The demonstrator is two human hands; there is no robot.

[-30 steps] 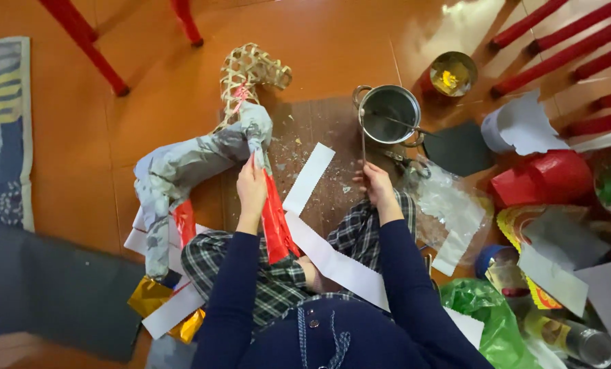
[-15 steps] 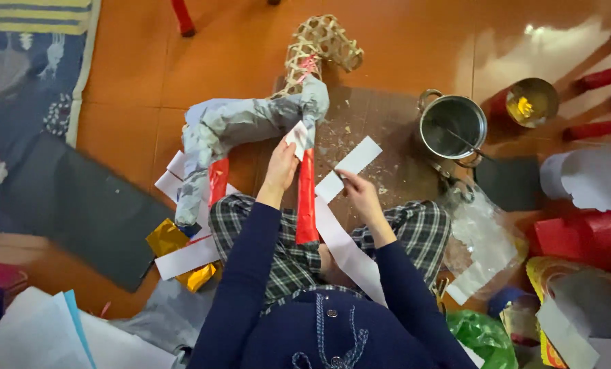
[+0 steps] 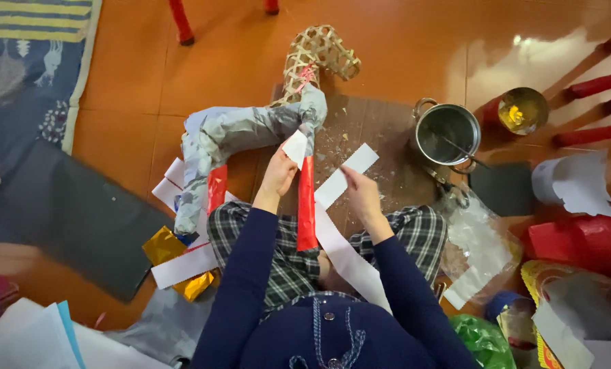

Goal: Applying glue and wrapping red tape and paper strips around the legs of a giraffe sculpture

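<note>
Pinched now in the left hand: a small white paper patch, pressed at the grey-papered neck of the one woven bamboo figure, just above a red foil strip over the lap; half a second back, held lower. Closed on the long white paper strip with the right hand, lifted off the brown board since then. Counted around: one steel pot, one gold-filled tin, two gold foil scraps.
</note>
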